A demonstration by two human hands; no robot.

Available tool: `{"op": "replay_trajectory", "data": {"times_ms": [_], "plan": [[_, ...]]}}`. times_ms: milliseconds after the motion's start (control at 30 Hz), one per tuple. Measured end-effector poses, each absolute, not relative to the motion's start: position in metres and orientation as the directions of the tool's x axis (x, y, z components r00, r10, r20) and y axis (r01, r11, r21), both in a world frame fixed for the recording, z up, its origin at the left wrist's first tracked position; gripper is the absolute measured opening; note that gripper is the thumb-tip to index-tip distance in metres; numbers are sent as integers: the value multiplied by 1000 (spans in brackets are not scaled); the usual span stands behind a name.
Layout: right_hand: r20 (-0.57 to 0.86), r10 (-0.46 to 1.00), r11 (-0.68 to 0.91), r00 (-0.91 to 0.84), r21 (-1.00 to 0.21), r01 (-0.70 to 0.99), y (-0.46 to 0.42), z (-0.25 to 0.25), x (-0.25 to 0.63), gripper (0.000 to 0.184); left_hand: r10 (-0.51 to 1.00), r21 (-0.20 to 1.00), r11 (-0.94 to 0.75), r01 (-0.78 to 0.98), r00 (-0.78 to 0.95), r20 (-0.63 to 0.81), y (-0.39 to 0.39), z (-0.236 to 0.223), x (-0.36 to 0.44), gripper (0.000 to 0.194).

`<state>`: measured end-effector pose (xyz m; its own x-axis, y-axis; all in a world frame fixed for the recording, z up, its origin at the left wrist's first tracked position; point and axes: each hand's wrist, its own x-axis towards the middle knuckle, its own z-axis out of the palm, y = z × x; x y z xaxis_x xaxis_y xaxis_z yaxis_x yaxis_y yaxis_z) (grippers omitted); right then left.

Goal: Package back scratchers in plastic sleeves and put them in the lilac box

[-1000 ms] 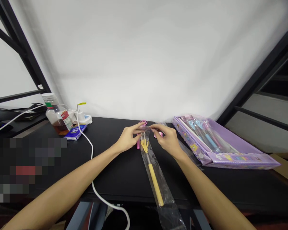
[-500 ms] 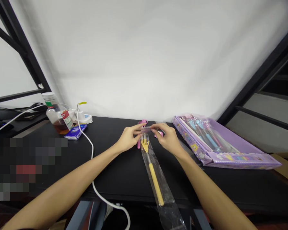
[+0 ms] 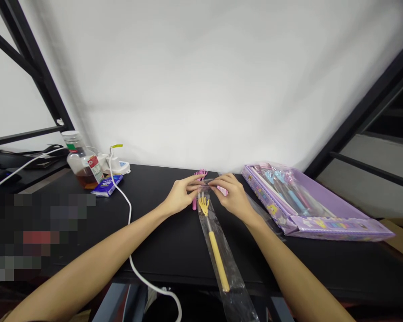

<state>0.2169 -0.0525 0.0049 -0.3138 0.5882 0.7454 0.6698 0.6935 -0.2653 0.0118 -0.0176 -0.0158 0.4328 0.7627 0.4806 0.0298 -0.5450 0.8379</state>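
A yellow back scratcher (image 3: 219,260) with a hand-shaped head lies inside a long clear plastic bag (image 3: 233,268), which runs over the table's front edge. My left hand (image 3: 183,195) pinches the left side of the bag's top end. From the other side, my right hand (image 3: 231,195) pinches the same end, its fingertips close to the left ones. Behind my fingers lies a pink back scratcher (image 3: 200,173), partly hidden by my left hand. A small pink piece (image 3: 223,191) shows beside my right fingers; its kind is unclear.
On the right stands a purple display box (image 3: 342,230) with several wrapped back scratchers (image 3: 293,197). At left are a jar of brown liquid (image 3: 83,167), a blue packet (image 3: 107,185) and a power strip (image 3: 121,167). A white cable (image 3: 130,223) crosses the black table (image 3: 161,241).
My right fingers have curled and come down slightly at the bag's top end. My left hand stays nearly still, and the back scratcher remains in the bag.
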Motion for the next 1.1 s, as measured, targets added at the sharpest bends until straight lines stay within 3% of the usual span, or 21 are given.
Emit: {"op": "replay_trajectory", "data": {"times_ms": [367, 667, 767, 867, 1000, 1100], "plan": [[715, 543, 720, -440, -128, 682, -53, 1, 216, 27, 771, 848, -530, -2, 417, 482, -14, -21, 13, 47], [695, 566, 725, -444, -162, 670, -54, -2, 213, 25, 776, 855, -519, -8, 414, 475, -13, -21, 13, 48], [698, 594, 724, -400, -247, 645, -54, -1, 213, 25, 771, 858, -514, -12, 433, 468, -13, -20, 13, 52], [715, 661, 673, -225, -434, 599, -53, 1, 211, 26, 762, 843, -537, 3, 431, 484, -13, -18, 12, 54], [572, 820, 502, -29, -694, 517, -50, 1, 212, 22, 755, 815, -574, 78, 438, 489, -15, -15, 11, 33], [466, 881, 432, -80, -724, 538, -47, -2, 215, 28, 769, 820, -559, 120, 445, 459, -18, -12, 11, 22]]}}
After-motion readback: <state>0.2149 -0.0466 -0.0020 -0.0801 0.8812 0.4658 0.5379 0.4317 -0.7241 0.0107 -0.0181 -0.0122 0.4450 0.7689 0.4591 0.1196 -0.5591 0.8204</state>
